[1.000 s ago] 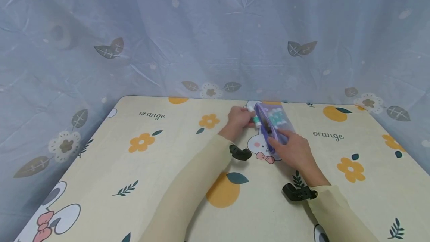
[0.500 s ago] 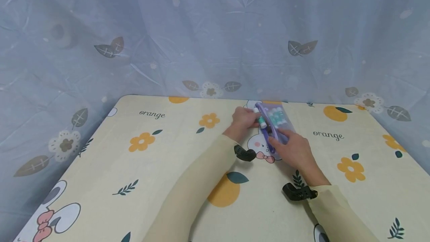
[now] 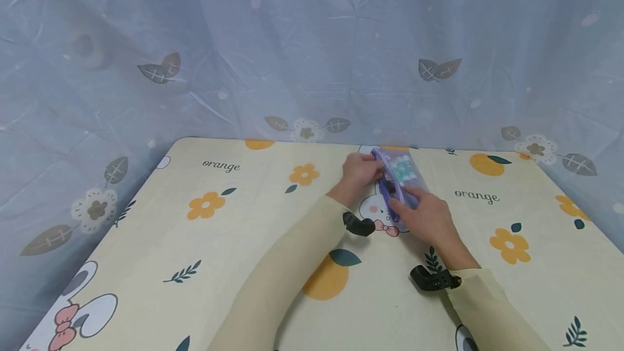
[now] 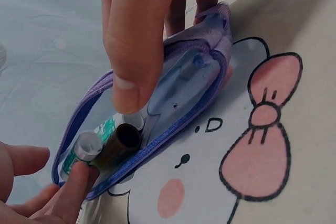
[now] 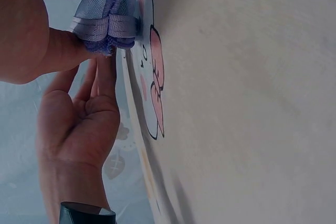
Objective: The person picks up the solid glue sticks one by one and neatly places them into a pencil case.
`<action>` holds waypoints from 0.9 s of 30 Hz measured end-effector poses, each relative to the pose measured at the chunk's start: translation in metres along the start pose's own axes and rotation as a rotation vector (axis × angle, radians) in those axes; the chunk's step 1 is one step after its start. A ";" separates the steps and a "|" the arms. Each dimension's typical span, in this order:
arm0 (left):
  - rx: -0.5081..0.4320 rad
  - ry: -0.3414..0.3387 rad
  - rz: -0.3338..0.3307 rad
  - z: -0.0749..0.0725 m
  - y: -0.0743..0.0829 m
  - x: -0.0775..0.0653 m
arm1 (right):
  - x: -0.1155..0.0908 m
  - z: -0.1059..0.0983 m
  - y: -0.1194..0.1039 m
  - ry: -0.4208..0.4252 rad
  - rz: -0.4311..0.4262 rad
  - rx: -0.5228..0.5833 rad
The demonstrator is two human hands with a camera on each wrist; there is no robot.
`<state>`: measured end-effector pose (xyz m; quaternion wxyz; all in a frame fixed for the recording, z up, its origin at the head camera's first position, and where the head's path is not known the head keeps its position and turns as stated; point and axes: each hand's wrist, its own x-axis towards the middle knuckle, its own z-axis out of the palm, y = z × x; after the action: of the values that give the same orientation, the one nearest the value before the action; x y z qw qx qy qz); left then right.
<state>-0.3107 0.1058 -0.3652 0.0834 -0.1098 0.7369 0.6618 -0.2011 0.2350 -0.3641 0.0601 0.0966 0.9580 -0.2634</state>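
A purple see-through zip pouch lies at the table's back, its zip mouth gaping. My right hand grips its near end, thumb at the mouth in the left wrist view. My left hand is at the mouth's far end; its fingertips touch a glue stick with a teal label, now inside the pouch. In the left wrist view the left thumb stands apart from that stick. Beside it in the pouch are another teal-and-white stick and a dark brown tube. Teal and white shapes show through the pouch's side.
The cream tablecloth is printed with oranges, flowers and rabbits. A pale blue patterned curtain hangs behind the table's back edge. Black straps with camera mounts sit at both wrists.
My left hand has moved right to the pouch, carrying the glue stick into its mouth, and its thumb has come away from the stick. My right hand has kept its hold.
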 end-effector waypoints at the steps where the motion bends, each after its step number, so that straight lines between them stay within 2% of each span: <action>1: 0.005 0.002 0.000 0.000 0.000 -0.001 | 0.000 0.000 0.000 0.000 -0.001 0.000; 11: -0.013 -0.005 0.037 0.001 0.002 -0.007 | -0.001 -0.001 0.000 -0.003 0.005 0.008; 18: -0.025 -0.039 0.032 0.005 0.006 -0.011 | 0.000 -0.002 -0.001 0.000 0.027 0.019; 27: -0.023 -0.050 0.055 -0.001 0.008 -0.015 | 0.002 0.000 0.000 -0.002 0.039 0.021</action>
<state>-0.2980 0.1066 -0.3533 0.0825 -0.0740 0.7295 0.6749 -0.2028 0.2349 -0.3642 0.0651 0.1157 0.9530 -0.2722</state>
